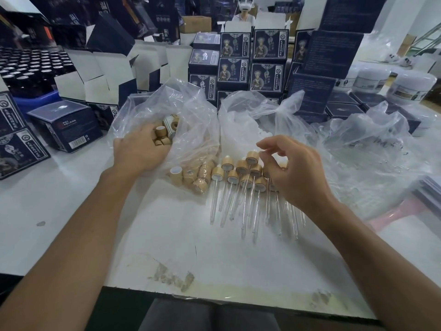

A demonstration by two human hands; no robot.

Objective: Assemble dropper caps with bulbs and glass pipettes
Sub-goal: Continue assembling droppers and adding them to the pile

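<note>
My left hand [140, 151] reaches into a clear plastic bag [191, 120] of bamboo caps [162, 137], with its fingers curled into the pile and its fingertips hidden among the caps. More caps [191, 177] lie in the bag's lower fold. A heap of assembled droppers [241, 173] lies on the white table [167, 235], their glass pipettes [248, 211] pointing toward me. My right hand [296, 173] hovers over this heap with loosely curled fingers. Its index tip is next to the top dropper's cap [252, 157] and it holds nothing. White bulbs [241, 133] fill a second bag behind.
A third crumpled clear bag [362, 149] lies at the right. Stacked dark blue boxes [267, 65] wall off the back, with open cartons [100, 75] at the left and white jars [412, 87] at the far right. A pink object [391, 213] sits near the right edge.
</note>
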